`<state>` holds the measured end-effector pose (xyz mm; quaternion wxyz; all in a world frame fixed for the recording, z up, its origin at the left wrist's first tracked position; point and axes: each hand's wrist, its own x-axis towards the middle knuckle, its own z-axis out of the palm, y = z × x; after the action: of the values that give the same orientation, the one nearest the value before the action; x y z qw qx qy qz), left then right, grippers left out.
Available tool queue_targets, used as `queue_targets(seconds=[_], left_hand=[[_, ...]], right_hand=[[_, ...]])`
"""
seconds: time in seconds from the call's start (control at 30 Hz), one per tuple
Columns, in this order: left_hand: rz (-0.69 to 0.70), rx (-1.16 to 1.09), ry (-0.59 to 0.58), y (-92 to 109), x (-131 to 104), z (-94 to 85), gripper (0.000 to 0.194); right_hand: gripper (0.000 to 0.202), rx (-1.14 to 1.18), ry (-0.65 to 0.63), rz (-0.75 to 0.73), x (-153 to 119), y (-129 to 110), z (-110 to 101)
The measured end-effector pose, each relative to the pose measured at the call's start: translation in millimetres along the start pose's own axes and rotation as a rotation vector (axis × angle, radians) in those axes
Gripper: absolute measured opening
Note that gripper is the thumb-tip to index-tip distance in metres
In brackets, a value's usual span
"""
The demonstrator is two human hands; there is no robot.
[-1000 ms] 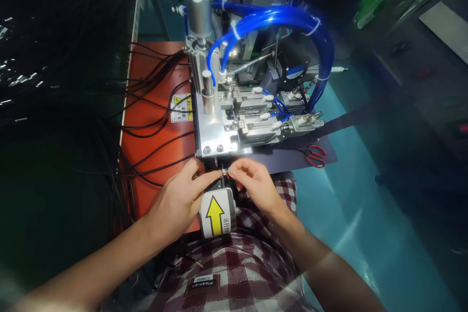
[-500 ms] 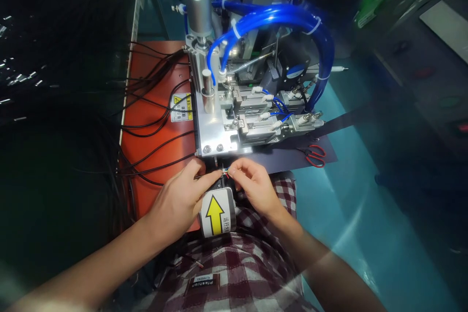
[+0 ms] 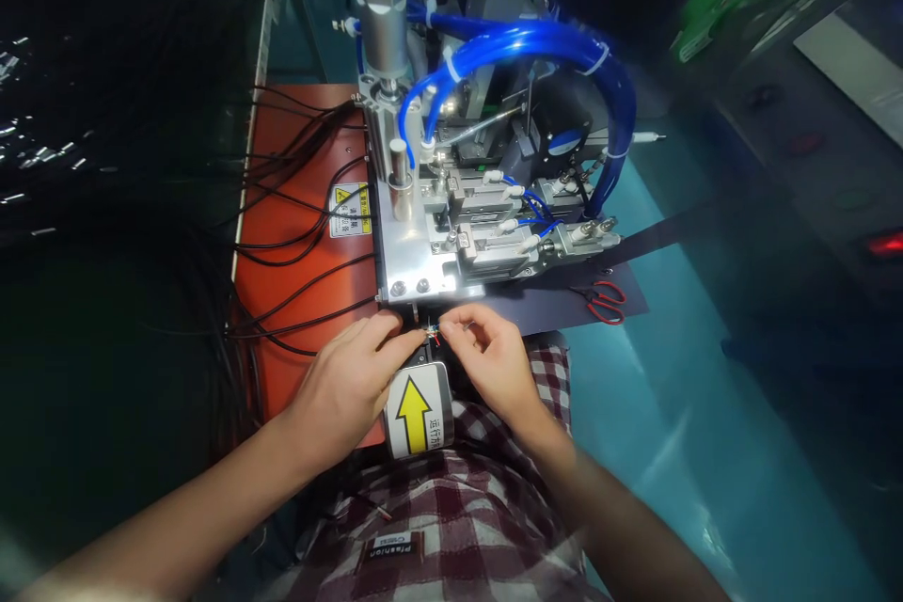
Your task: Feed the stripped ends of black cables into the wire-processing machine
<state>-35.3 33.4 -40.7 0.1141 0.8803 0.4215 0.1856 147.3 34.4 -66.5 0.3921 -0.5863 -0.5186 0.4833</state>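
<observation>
Just below the front edge of the metal fixture (image 3: 413, 263), my two hands meet over several thin coloured wires (image 3: 433, 335), red and blue among them. My left hand (image 3: 356, 362) pinches the end of a cable from the left, thumb and index finger pressed together. From the other side, my right hand (image 3: 490, 353) is closed, its thumb and fingertip at the tips of the wires. What the wires run into is too small to make out. Below my fingers sits a white cover with a yellow arrow (image 3: 415, 409).
Black cables (image 3: 303, 235) cross the orange table (image 3: 282, 132) to the left. Blue air hoses (image 3: 522, 38) arch over several pneumatic cylinders (image 3: 494, 245). Red-handled scissors (image 3: 605, 301) lie on the dark plate (image 3: 550, 306) at right. A warning label (image 3: 351, 210) is stuck near the fixture.
The view has shifted slightly. Both hands stay at the wires, with only small movements of the fingertips.
</observation>
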Motion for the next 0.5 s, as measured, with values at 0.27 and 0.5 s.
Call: queue_targets(seconds=[0.27, 0.5], left_hand=[[-0.006, 0.003, -0.006, 0.8, -2.8, -0.2, 0.033], [0.01, 0.017, 0.001, 1.1, -1.4, -0.6, 0.033]], right_hand=[[0.013, -0.204, 0.053, -0.199, -3.4, -6.0, 6.0], [0.013, -0.115, 0.022, -0.09, -1.3, -1.0, 7.3]])
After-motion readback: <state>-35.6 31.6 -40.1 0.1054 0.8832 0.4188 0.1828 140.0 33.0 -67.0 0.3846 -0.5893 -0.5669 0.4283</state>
